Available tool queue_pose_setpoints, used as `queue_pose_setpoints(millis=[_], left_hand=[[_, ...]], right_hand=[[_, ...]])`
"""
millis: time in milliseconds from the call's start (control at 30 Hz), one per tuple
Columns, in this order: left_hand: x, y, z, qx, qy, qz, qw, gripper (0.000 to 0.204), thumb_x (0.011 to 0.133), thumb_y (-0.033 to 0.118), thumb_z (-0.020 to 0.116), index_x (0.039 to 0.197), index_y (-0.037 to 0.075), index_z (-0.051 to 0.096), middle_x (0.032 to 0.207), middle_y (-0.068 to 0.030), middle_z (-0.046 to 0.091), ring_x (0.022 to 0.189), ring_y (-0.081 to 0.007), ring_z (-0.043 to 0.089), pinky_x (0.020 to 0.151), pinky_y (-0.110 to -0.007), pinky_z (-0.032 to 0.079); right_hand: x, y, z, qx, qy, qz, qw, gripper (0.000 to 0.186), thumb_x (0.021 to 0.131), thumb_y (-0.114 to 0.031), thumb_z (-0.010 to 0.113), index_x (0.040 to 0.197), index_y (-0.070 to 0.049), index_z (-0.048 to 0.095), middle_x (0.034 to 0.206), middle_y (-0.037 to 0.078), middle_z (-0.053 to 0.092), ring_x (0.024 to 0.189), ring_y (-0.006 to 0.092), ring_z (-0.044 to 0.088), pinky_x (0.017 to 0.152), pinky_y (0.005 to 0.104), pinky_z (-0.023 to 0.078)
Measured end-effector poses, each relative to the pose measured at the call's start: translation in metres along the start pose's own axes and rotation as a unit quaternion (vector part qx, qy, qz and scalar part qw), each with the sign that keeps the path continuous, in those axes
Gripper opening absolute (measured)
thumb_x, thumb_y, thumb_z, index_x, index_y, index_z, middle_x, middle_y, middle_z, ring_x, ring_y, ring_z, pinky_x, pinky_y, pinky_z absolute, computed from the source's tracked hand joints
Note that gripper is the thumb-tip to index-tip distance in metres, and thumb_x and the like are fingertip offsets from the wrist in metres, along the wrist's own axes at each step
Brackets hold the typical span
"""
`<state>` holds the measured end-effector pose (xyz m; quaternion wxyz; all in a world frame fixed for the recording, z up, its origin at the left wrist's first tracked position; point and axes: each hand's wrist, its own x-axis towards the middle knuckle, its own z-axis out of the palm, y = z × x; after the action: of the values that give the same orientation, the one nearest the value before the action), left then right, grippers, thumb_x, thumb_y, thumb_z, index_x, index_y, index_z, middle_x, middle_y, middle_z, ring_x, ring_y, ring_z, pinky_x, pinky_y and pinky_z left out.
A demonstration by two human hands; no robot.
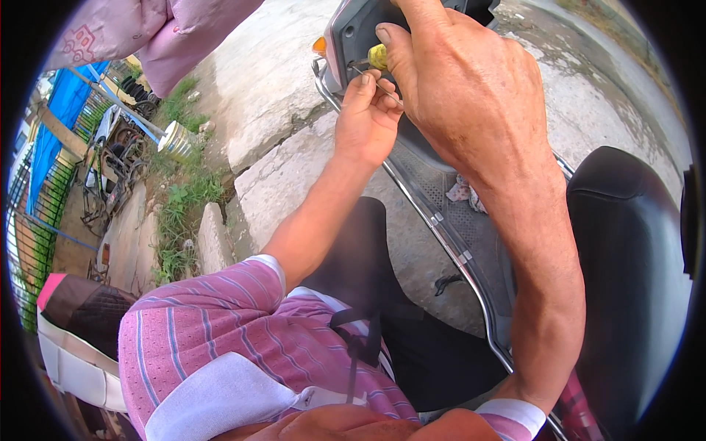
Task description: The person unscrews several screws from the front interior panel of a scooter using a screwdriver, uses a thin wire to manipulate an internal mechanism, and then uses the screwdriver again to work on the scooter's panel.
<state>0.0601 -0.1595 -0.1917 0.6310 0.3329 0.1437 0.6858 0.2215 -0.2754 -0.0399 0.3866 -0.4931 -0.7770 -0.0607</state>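
Observation:
My right hand (pixel 471 95) is closed round a yellow-handled screwdriver (pixel 377 56), whose shaft points left at the inner panel of a scooter's front (pixel 354 33). Just below it, my left hand (pixel 368 121) has its fingers curled, with thumb and fingertips pinched by the screwdriver's tip. A thin, wire-like piece (pixel 392 94) shows at those fingertips; its exact kind cannot be made out. The back of my right hand hides most of the scooter's front. An orange indicator lamp (pixel 319 46) sits at the panel's left edge.
A chrome rail (pixel 448 239) runs along the scooter's footboard, where a crumpled cloth (pixel 463 191) lies. The black seat (pixel 625 220) stands at the right. Pink fabric (pixel 169 37) hangs at upper left. Beyond the concrete are grass, a white bucket (pixel 175 140) and piled metal frames (pixel 110 173).

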Motion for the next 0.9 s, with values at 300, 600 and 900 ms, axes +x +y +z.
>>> queue_pose_setpoints(millis=[300, 600, 900], left_hand=[[0.007, -0.006, -0.008, 0.044, 0.001, 0.046, 0.998, 0.013, 0.115, 0.023, 0.055, 0.117, 0.013, 0.062, 0.103, -0.0027, 0.071, 0.09, -0.0122, 0.066, 0.085, -0.033, 0.058], [0.001, 0.0, 0.003, -0.056, -0.001, -0.026, 0.998, 0.013, 0.115, 0.02, 0.054, 0.116, 0.01, 0.062, 0.102, -0.0063, 0.07, 0.088, -0.015, 0.065, 0.084, -0.035, 0.058], [0.012, -0.007, -0.012, -0.015, -0.018, -0.008, 1.0, 0.013, 0.114, 0.02, 0.057, 0.115, 0.01, 0.065, 0.1, -0.0067, 0.071, 0.084, -0.0158, 0.067, 0.081, -0.035, 0.059]], right_hand=[[-0.007, 0.016, 0.026, 0.164, 0.222, -0.216, 0.937, 0.048, 0.092, -0.012, 0.071, 0.137, 0.001, 0.058, 0.099, 0.022, 0.067, 0.086, 0.0423, 0.069, 0.076, 0.0484, 0.057], [-0.01, 0.023, 0.035, 0.092, 0.207, -0.169, 0.959, 0.04, 0.091, -0.019, 0.075, 0.129, -0.008, 0.066, 0.095, 0.016, 0.071, 0.082, 0.038, 0.072, 0.07, 0.0455, 0.058], [-0.01, 0.022, 0.016, 0.101, 0.107, -0.039, 0.988, 0.045, 0.093, -0.019, 0.074, 0.132, 0.001, 0.062, 0.11, 0.025, 0.073, 0.097, 0.0411, 0.074, 0.081, 0.0492, 0.059]])
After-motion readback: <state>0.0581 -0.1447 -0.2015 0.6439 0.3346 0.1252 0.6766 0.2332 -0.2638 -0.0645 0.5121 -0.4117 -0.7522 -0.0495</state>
